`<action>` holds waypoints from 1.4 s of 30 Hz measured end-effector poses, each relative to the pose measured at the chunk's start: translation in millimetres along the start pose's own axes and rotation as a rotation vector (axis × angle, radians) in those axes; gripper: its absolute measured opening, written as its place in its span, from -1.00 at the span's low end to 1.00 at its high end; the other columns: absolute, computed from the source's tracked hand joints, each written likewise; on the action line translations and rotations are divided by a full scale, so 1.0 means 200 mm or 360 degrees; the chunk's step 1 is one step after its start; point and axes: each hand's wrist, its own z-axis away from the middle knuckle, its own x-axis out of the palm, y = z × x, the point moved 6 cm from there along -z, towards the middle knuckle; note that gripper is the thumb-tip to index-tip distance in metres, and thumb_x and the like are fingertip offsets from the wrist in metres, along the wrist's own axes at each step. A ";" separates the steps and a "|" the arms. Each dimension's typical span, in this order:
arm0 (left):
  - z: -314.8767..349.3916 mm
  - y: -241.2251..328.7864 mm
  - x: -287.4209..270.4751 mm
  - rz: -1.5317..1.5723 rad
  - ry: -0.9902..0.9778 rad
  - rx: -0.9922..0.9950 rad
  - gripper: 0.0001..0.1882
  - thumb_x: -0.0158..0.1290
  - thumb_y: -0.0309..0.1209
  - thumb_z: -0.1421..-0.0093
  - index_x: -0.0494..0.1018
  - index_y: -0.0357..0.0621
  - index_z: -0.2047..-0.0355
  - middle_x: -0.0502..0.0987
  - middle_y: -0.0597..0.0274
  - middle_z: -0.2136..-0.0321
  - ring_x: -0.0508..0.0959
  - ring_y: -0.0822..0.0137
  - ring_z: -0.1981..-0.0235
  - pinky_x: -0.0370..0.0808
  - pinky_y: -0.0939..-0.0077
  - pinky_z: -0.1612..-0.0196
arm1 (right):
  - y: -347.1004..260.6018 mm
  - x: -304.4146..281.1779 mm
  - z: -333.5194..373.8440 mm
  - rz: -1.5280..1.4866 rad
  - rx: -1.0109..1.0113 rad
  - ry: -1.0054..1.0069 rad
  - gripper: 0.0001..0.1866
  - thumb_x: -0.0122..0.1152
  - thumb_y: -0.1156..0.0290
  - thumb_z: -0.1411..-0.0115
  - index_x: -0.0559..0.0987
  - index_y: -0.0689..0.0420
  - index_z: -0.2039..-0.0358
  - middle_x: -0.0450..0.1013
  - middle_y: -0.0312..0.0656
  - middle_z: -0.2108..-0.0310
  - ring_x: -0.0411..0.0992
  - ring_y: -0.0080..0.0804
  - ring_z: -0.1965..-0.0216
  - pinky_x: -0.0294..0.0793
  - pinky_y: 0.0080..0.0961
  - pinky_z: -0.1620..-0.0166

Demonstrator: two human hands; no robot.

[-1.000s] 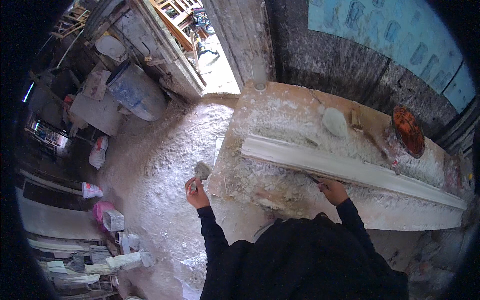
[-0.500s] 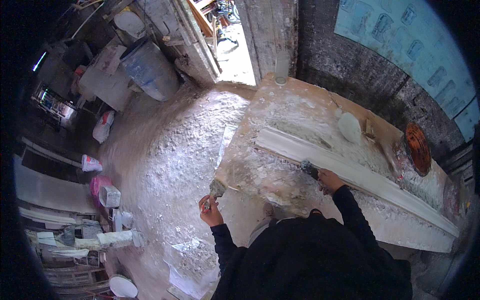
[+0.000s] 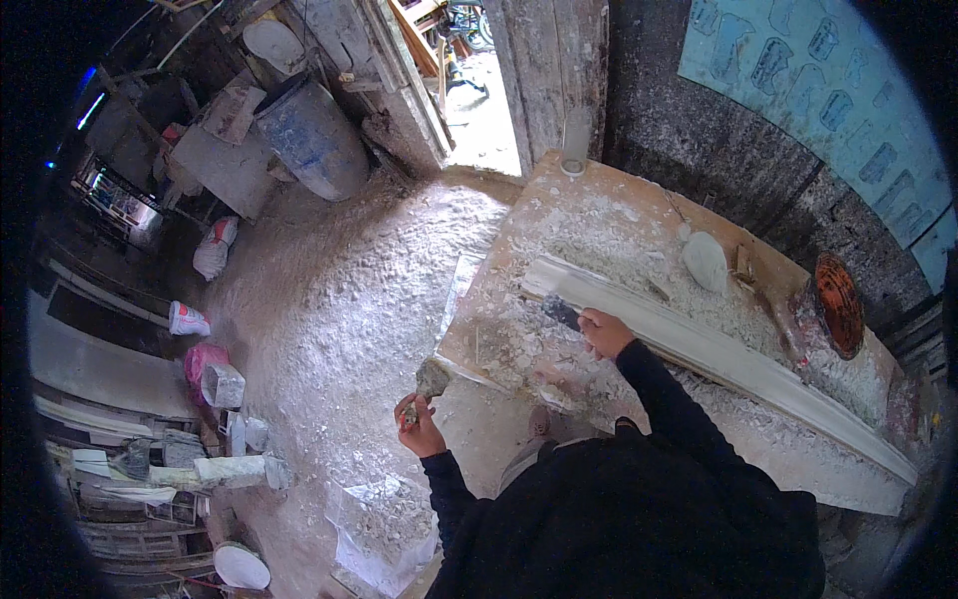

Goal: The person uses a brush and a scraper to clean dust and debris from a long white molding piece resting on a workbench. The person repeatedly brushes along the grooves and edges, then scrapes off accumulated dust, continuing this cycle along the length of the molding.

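Note:
A long white plaster moulding (image 3: 689, 344) lies diagonally across the plaster-strewn worktable (image 3: 624, 190). My right hand (image 3: 607, 334) is closed round a dark-handled scraper (image 3: 561, 311). Its grey, plaster-smeared head is at the near edge of the moulding, close to the far left end; whether it touches cannot be made out. Off the table's left corner, my left hand (image 3: 421, 431) grips the handle of a small trowel (image 3: 432, 378). Greyish plaster coats the trowel's blade, which points away from me.
On the table stand an orange-brown round basin (image 3: 838, 304), a pale oval piece (image 3: 706, 263) and a clear cup (image 3: 573, 165). A blue barrel (image 3: 314, 140) is by the doorway. Left are white buckets (image 3: 188, 319) and a pink bag (image 3: 205, 364); a debris-covered white sheet (image 3: 379, 534) lies below my left hand.
My right hand has slid the scraper leftward and away along the moulding's near edge, toward its far end. My left hand stays nearly still with the trowel. The view has shifted slightly.

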 end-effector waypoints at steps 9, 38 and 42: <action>0.05 -0.01 0.04 0.0051 -0.0006 0.0009 -0.77 0.05 -0.41 -0.05 0.34 -0.26 0.31 0.45 0.15 0.43 0.51 0.35 0.46 0.49 0.61 0.54 | 0.09 -0.40 0.45 0.1297 -0.0111 0.0174 -0.60 0.08 0.23 -0.01 0.39 -0.31 0.07 0.29 -0.12 0.50 0.33 -0.24 0.43 0.31 -0.40 0.33; 0.14 -0.01 0.09 0.0103 -0.0001 -0.0093 -0.80 0.04 -0.45 -0.05 0.35 -0.26 0.32 0.43 0.19 0.42 0.50 0.37 0.44 0.48 0.63 0.52 | -0.10 0.00 0.04 0.1174 -0.0736 -0.0306 -0.67 -0.01 0.17 -0.06 0.43 -0.25 0.11 0.38 -0.04 0.52 0.37 -0.11 0.42 0.36 -0.27 0.34; 0.17 0.04 0.28 0.0240 -0.0210 -0.0164 -0.79 0.05 -0.46 -0.04 0.34 -0.27 0.31 0.44 0.16 0.41 0.51 0.34 0.42 0.49 0.61 0.50 | 0.00 -0.10 0.18 0.0809 -0.0793 -0.0250 -0.65 -0.05 0.15 -0.10 0.41 -0.15 0.08 0.42 -0.04 0.43 0.38 -0.19 0.44 0.38 -0.37 0.33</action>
